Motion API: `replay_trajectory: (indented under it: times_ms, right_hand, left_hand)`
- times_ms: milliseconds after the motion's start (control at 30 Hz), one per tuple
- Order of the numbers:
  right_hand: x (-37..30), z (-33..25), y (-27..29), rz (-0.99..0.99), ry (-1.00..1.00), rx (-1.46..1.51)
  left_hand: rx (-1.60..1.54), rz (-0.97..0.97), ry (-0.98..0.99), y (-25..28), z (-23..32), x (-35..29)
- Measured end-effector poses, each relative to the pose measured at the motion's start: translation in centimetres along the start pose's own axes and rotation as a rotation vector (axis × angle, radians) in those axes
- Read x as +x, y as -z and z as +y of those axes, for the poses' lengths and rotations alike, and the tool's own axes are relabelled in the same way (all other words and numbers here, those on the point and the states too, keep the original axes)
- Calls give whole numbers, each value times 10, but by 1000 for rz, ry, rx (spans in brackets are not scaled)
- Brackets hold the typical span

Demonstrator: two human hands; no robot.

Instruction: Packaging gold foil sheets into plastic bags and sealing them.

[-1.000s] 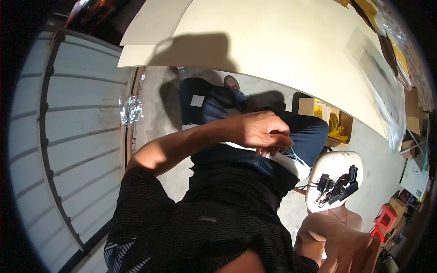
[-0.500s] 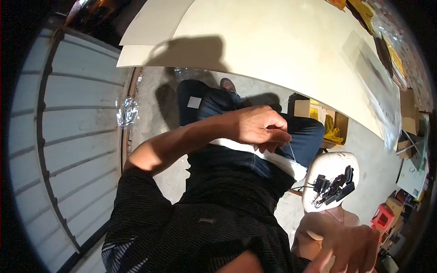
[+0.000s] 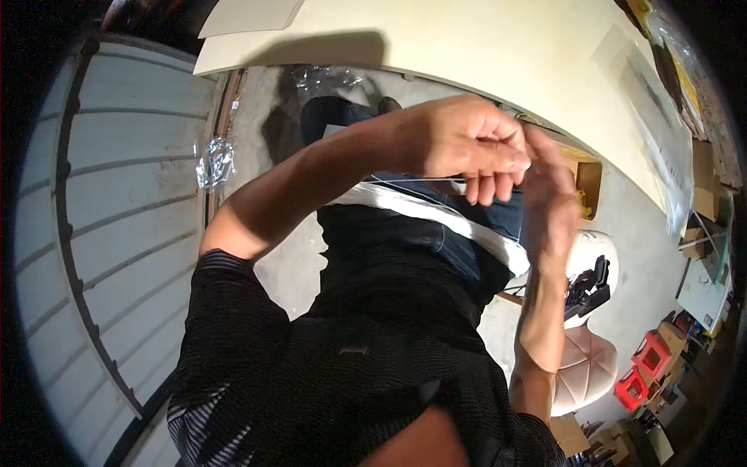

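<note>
My left hand [image 3: 482, 148] is raised over my lap, thumb and fingers closed in a pinch on a thin pale thread [image 3: 520, 226]. The thread runs down toward a long white strip of cloth [image 3: 405, 204] lying across my thighs. Close beside those fingertips is my right hand [image 3: 554, 198], upright and smeared by motion. Its fingers are too blurred to show what, if anything, they hold. Between the hands, the exact place of contact is unclear. The strip's far right end lies near my right wrist.
A cream tabletop [image 3: 467, 47] stretches across the far side. At right, a pale padded chair [image 3: 583, 366] carries black cables and adapters [image 3: 589, 289]. A cardboard box [image 3: 589, 187] stands under the table. Crumpled clear plastic [image 3: 215, 163] lies by the metal shutter [image 3: 140, 187] at left.
My right hand has swung up from the lower right to meet the left. My left hand has risen slightly, moving right. The tabletop sits higher in view.
</note>
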State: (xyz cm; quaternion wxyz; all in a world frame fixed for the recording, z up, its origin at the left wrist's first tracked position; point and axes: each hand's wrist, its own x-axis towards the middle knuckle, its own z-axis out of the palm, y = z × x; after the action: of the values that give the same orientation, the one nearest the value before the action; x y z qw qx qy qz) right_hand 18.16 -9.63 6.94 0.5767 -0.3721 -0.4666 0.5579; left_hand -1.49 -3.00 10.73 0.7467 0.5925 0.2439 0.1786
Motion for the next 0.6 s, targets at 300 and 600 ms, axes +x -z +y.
replay_trajectory:
  times_ms: [300,600]
  right_hand:
    - [15,-14,-8,-341,-187,-218]
    - [27,-4,36,-201,-183,-558]
  left_hand:
    - [361,281,-215,19,27,-16]
    - [106,-135,173,30,-1,-19]
